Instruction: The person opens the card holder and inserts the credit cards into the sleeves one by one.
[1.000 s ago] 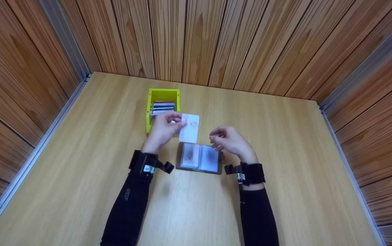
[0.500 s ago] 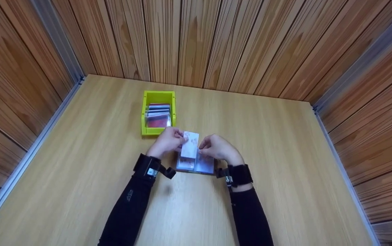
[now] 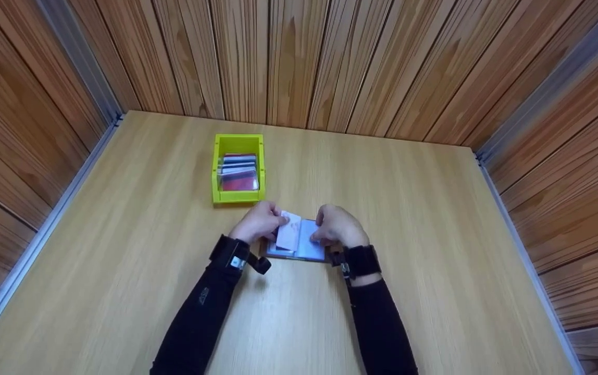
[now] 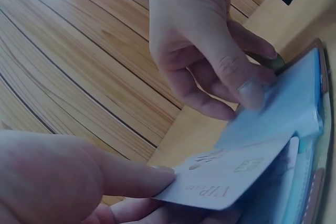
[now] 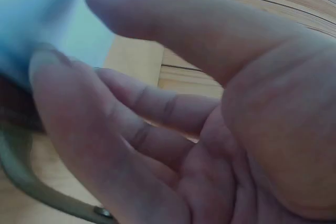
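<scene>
My left hand pinches a white card by its left edge, thumb on top. In the left wrist view the card shows a gold chip and "VIP" lettering. It is tilted over the left page of an open card holder with a brown cover and clear bluish sleeves. My right hand is at the right page, its fingertips touching the clear sleeve. Up close, the right wrist view has that thumb and forefinger apart at the sleeve, with a strap below them.
A yellow bin holding several cards in a row stands behind my left hand on the wooden table. Wood-panelled walls close off the back and both sides.
The card has come down from beside the yellow bin to the holder's left page in my left hand. My right hand has moved left and down, onto the right page.
</scene>
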A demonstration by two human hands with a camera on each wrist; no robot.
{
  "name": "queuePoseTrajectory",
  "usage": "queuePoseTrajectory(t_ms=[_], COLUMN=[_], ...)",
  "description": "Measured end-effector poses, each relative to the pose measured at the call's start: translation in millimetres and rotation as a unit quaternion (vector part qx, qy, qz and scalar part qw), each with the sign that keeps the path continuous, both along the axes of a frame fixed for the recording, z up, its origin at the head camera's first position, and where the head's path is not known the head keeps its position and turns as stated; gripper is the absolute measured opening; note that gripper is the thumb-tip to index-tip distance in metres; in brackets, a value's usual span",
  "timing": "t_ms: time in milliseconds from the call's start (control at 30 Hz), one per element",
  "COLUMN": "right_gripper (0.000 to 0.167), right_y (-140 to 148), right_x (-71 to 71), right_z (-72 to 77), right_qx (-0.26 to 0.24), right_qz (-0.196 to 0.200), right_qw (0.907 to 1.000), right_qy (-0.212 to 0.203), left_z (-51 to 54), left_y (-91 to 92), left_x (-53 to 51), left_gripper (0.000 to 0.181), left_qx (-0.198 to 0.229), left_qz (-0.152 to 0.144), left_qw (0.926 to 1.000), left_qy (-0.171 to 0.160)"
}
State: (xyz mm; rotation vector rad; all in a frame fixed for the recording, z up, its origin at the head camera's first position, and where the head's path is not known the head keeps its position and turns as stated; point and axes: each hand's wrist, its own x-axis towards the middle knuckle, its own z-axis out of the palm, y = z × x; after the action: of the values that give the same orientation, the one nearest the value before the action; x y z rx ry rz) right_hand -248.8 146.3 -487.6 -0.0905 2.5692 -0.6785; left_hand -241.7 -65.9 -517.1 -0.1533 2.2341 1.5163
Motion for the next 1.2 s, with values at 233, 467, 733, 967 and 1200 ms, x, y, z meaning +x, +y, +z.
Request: queuePoseTrajectory(t_ms=[233, 467, 733, 967, 1200], right_gripper=[0.048, 0.041, 0.04, 0.035, 0.01], right_y=[0, 1, 1, 1, 2], right_x=[-3.1, -6.0, -5.2, -7.5, -10.7], right_z=[-3.6, -5.1, -7.7, -10.7, -17.6], right_qx=[0.007, 0.007, 0.011, -0.008, -0.037], right_qz=[0.028, 0.045, 0.06, 0.059, 0.023], right_qw=[0.9994, 0.9985, 0.9969, 0.9954, 0.995], right_qy=[0.018, 0.03, 0.05, 0.074, 0.09], left_z=[-0.4, -0.9, -1.8, -4.5, -3.6], left_y=[-0.5, -1.1, -1.6, -2.6, -2.7], left_x=[-0.5, -2.1, -0.1, -1.5, -1.8], left_gripper=[0.016, 0.015, 0.018, 0.018, 0.015], left_qx=[-0.045, -0.033, -0.027, -0.023, -0.025], left_qz=[-0.016, -0.014, -0.014, -0.013, -0.01], left_qw=[0.9988, 0.9992, 0.9995, 0.9995, 0.9993], left_qy=[-0.012, -0.015, -0.012, -0.016, -0.025])
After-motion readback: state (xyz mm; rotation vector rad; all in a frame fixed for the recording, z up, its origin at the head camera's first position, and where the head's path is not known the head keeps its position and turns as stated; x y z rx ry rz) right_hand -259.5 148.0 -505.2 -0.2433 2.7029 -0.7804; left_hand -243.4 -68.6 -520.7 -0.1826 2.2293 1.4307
